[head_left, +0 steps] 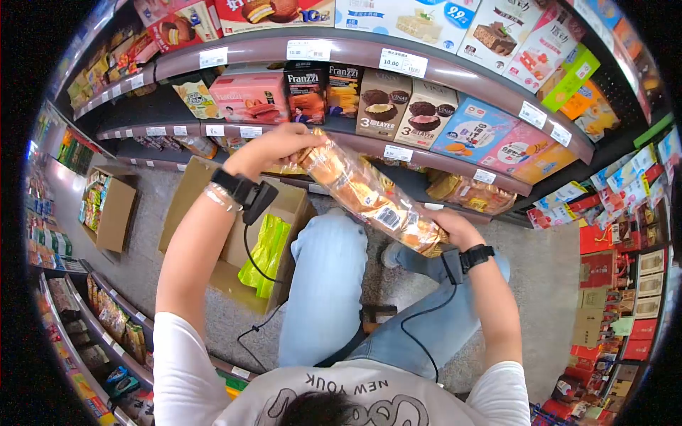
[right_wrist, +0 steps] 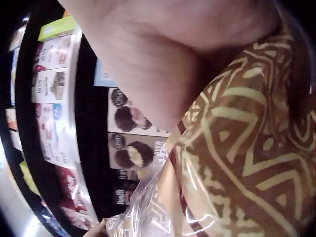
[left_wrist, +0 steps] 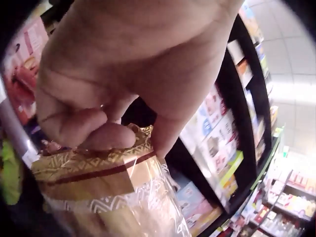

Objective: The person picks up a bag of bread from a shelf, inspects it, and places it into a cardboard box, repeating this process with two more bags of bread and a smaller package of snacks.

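Observation:
A long bag of bread, clear plastic with gold-brown patterned ends, is stretched at a slant in front of the lower shelf. My left hand pinches its upper end; in the left wrist view the thumb and curled fingers close on the patterned wrapper. At the lower end, my right hand grips the other patterned tip. The right wrist view has that wrapper end close up under the hand, with the fingertips hidden behind it. A barcode label faces up on the bag.
Shelves ahead hold boxed snacks, with more bagged bread on the lowest level. An open cardboard box with a yellow-green bag stands left of my knees. Another carton is farther left. Gift boxes line the right side.

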Motion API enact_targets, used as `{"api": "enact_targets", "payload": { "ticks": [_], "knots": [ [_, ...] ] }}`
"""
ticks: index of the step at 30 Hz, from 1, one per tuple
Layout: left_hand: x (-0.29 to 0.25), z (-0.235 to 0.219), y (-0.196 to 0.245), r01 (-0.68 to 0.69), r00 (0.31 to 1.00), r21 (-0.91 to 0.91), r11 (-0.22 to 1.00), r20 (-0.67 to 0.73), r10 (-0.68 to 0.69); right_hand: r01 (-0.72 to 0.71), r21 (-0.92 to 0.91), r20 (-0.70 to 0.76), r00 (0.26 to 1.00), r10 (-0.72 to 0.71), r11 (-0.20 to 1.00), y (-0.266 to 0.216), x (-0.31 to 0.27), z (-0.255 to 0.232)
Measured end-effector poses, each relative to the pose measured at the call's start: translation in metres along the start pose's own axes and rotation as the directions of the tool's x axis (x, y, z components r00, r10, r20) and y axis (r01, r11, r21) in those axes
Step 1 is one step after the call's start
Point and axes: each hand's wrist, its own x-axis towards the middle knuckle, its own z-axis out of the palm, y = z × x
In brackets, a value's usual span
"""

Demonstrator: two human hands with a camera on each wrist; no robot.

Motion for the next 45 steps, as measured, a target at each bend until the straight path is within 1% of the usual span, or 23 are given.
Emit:
{"api": "enact_targets", "payload": {
  "ticks": [2,3,6,7,8,10,11,12,13,14,17,20,21,24,27,30,33,36,39,43,45],
  "knots": [
    [-0.039,-0.006,0.004,-0.098,0.991,0.016,0.995,-0.094,0.099,0.101,-0.061,-0.033,0.994,-0.104,0.993,-0.012,-0.022,0.003],
    [-0.066,-0.006,0.008,-0.148,0.980,-0.018,0.989,-0.141,0.144,0.138,-0.133,-0.091,0.984,-0.151,0.981,-0.025,-0.043,0.016],
    [-0.126,0.006,-0.005,-0.295,0.931,-0.154,0.943,-0.269,0.247,0.328,-0.312,-0.123,0.917,-0.380,0.892,-0.022,-0.069,0.033],
    [-0.141,0.014,-0.012,-0.326,0.916,-0.237,0.915,-0.317,0.244,0.398,-0.321,-0.134,0.880,-0.457,0.859,-0.021,-0.079,0.045],
    [-0.146,0.011,-0.041,-0.299,0.922,-0.184,0.936,-0.309,0.234,0.442,-0.420,-0.155,0.826,-0.542,0.793,-0.015,-0.082,0.053],
    [-0.167,0.026,-0.065,-0.289,0.910,-0.253,0.923,-0.372,0.183,0.495,-0.604,-0.160,0.692,-0.704,0.624,-0.003,-0.084,0.066],
    [-0.173,0.033,-0.079,-0.292,0.899,-0.285,0.913,-0.406,0.161,0.488,-0.621,-0.174,0.677,-0.715,0.614,0.001,-0.085,0.072],
    [-0.179,0.040,-0.088,-0.296,0.887,-0.316,0.901,-0.440,0.137,0.496,-0.588,-0.191,0.682,-0.705,0.639,0.002,-0.087,0.078],
    [-0.187,0.047,-0.088,-0.267,0.876,-0.376,0.887,-0.479,0.060,0.500,-0.552,-0.211,0.690,-0.692,0.667,0.001,-0.091,0.084],
    [-0.191,0.053,-0.095,-0.268,0.860,-0.418,0.868,-0.510,0.020,0.502,-0.515,-0.231,0.699,-0.677,0.694,0.001,-0.096,0.090],
    [-0.194,0.068,-0.116,-0.274,0.809,-0.526,0.806,-0.579,-0.103,0.579,-0.537,-0.154,0.648,-0.746,0.614,0.002,-0.110,0.099],
    [-0.197,0.075,-0.125,-0.258,0.755,-0.606,0.753,-0.612,-0.234,0.614,-0.533,-0.107,0.634,-0.766,0.583,0.010,-0.117,0.100],
    [-0.195,0.075,-0.128,-0.277,0.760,-0.636,0.720,-0.604,-0.241,0.618,-0.474,-0.102,0.668,-0.737,0.627,0.012,-0.118,0.098],
    [-0.194,0.070,-0.128,-0.294,0.779,-0.613,0.734,-0.598,-0.187,0.604,-0.515,-0.065,0.680,-0.731,0.608,0.011,-0.123,0.094],
    [-0.185,0.061,-0.129,-0.233,0.744,-0.368,0.900,-0.664,-0.079,0.559,-0.522,-0.059,0.730,-0.681,0.644,0.009,-0.120,0.088],
    [-0.180,0.063,-0.119,-0.240,0.760,-0.487,0.840,-0.633,-0.150,0.549,-0.530,-0.057,0.737,-0.673,0.646,0.009,-0.118,0.087],
    [-0.175,0.070,-0.116,-0.262,0.736,-0.623,0.737,-0.623,-0.265,0.553,-0.503,-0.076,0.737,-0.672,0.664,0.011,-0.117,0.088],
    [-0.180,0.070,-0.115,-0.245,0.772,-0.712,0.658,-0.554,-0.312,0.546,-0.482,-0.086,0.749,-0.657,0.686,0.012,-0.119,0.090],
    [-0.181,0.079,-0.112,-0.346,0.770,-0.815,0.465,-0.530,-0.356,0.520,-0.583,-0.073,0.731,-0.678,0.624,0.013,-0.117,0.089],
    [-0.173,0.104,-0.104,-0.519,0.626,-0.747,0.415,-0.663,-0.411,0.513,-0.601,-0.066,0.733,-0.677,0.613,0.012,-0.118,0.090],
    [-0.169,0.110,-0.104,-0.553,0.700,-0.772,0.313,-0.634,-0.328,0.519,-0.600,-0.068,0.726,-0.685,0.609,0.014,-0.117,0.091]
  ]
}}
